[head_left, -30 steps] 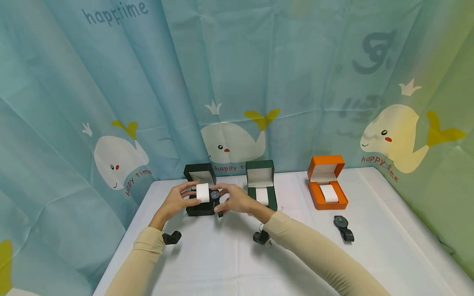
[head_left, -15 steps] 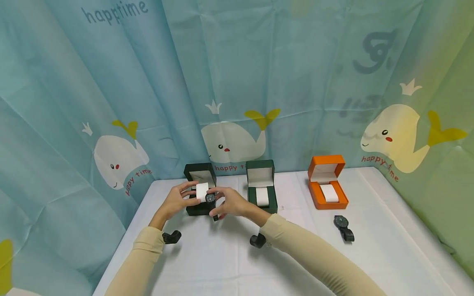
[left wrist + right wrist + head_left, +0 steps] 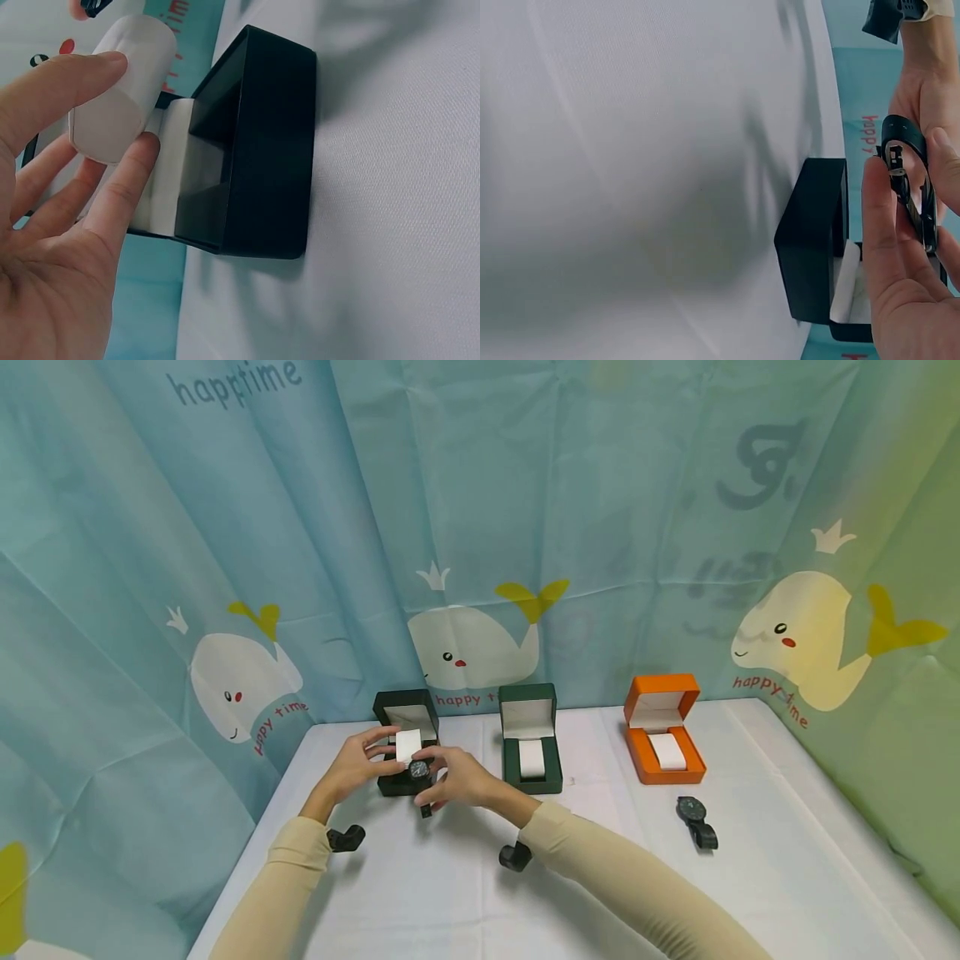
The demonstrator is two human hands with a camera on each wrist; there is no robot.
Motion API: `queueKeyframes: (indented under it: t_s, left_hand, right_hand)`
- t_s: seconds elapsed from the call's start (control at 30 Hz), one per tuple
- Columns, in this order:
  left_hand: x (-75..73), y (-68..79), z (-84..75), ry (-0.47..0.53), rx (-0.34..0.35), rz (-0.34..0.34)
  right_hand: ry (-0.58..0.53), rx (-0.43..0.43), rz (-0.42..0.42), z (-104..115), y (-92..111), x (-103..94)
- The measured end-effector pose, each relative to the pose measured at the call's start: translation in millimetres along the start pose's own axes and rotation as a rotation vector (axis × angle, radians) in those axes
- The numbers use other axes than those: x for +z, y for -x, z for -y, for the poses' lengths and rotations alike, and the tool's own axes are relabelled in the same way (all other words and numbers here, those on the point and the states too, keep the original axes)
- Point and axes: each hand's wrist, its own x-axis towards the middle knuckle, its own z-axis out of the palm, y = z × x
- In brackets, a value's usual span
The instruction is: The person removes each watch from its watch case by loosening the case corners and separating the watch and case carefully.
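My left hand [image 3: 351, 772] holds a white watch cushion [image 3: 408, 746], thumb on one side and fingers on the other. In the left wrist view the cushion [image 3: 146, 56] shows as a bare, rounded roll. Just right of it, my right hand [image 3: 463, 777] grips a black wristwatch [image 3: 420, 769] with a round dark dial. The right wrist view shows the watch's strap [image 3: 904, 131] bent into a loop between thumb and fingers. Both hands are in front of a black watch box [image 3: 405, 697] with its lid raised; its base [image 3: 274, 150] has a hollow without a cushion.
To the right stand an open green watch box [image 3: 555, 768] and an open orange watch box [image 3: 697, 768], each with a white cushion inside. Another black wristwatch [image 3: 692, 810] lies before the orange box on the white-covered table [image 3: 600, 843]. A whale-print curtain [image 3: 480, 527] hangs behind.
My right hand has moved left and slightly nearer with the wristwatch, which now overlaps the cushion's lower right corner in the head view. The left hand and cushion have barely shifted.
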Motion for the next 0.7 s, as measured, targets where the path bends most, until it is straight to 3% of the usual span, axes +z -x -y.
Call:
queueKeyframes:
  t_s: [0.7]
  left_hand:
    - [-3.4,0.6,1.8,0.014,0.017,-0.012]
  right_hand:
    - [0.031,0.003,-0.023,-16.5,1.6,30.9]
